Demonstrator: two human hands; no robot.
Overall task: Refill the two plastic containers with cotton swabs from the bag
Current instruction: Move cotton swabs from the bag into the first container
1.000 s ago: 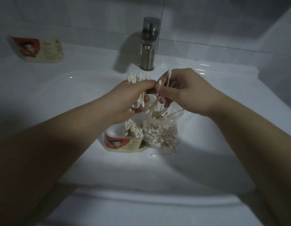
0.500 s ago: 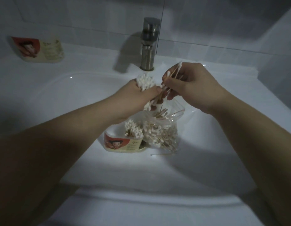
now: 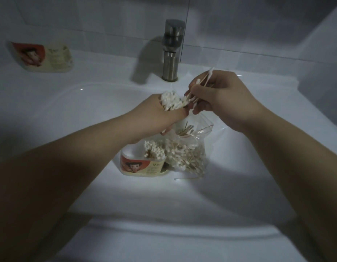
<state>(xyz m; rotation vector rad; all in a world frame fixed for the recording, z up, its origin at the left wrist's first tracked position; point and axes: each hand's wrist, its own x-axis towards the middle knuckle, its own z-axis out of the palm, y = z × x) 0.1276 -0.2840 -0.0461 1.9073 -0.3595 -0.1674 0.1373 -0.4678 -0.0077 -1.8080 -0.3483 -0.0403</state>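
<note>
Left hand (image 3: 158,120) grips a near-upright swab bundle (image 3: 170,103), right hand (image 3: 220,97) pinches a few loose swabs (image 3: 206,78) mid-frame; the open container (image 3: 143,165) sits directly below the left hand, nearer it, beside the bag (image 3: 190,150) in the sink (image 3: 88,114).

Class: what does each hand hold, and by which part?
The left hand grips a bundle of cotton swabs round the sticks, white tips poking up. The right hand pinches a few loose swabs along their sticks.
</note>
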